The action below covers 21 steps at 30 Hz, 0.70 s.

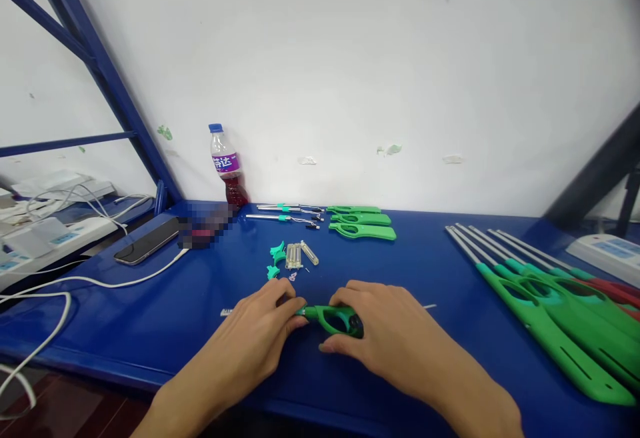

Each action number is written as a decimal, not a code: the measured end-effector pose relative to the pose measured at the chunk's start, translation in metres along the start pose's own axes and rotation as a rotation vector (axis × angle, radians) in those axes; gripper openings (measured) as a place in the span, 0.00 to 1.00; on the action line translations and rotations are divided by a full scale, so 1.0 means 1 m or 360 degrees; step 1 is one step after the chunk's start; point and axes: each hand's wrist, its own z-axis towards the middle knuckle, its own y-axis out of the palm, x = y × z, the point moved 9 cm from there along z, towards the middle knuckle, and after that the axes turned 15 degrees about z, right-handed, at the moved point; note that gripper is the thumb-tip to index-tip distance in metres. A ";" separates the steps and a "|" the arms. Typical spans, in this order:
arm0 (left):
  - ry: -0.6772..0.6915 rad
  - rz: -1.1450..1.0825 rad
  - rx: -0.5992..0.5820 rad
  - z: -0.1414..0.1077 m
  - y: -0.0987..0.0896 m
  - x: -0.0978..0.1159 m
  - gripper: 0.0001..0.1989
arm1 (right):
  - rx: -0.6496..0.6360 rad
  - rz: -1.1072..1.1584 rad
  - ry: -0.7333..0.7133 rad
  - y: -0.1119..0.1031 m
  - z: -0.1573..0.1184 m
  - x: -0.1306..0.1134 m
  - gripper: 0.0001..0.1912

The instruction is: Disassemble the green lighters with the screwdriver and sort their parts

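Observation:
Both hands are on a green stick lighter, held low over the front of the blue table. My left hand pinches its narrow front end between thumb and fingers. My right hand wraps around the handle behind the finger loop, covering most of the handle. A metal tip shows to the left of my left hand. Just beyond the hands lie turquoise triggers, several clear fuel tanks and small white pieces. Metal rods with wires and green handle shells lie farther back.
Several green stick lighters and red ones lie at the right. A bottle stands against the wall. A phone and white cable are at the left. Blue frame posts rise at the left side.

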 end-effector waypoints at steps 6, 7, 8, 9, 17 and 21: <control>-0.0047 -0.0070 -0.0061 -0.001 0.004 -0.007 0.16 | -0.0014 0.0004 0.0028 0.007 0.001 0.003 0.19; -0.0049 -0.0105 -0.0056 -0.001 0.004 -0.007 0.16 | -0.0016 -0.0003 0.0028 0.008 0.002 0.003 0.18; -0.0047 -0.0140 -0.0050 -0.001 0.004 -0.006 0.15 | -0.0023 -0.0007 0.0029 0.010 0.002 0.003 0.18; -0.0047 -0.0170 -0.0043 -0.001 0.003 -0.006 0.14 | -0.0031 -0.0004 0.0030 0.012 0.001 0.002 0.17; -0.0102 -0.0248 -0.0076 -0.001 0.003 -0.007 0.11 | -0.0056 0.0030 0.0043 0.015 0.002 -0.003 0.08; -0.0112 -0.0298 -0.0099 -0.001 0.004 -0.009 0.10 | -0.0065 0.0047 0.0040 0.016 0.002 -0.004 0.08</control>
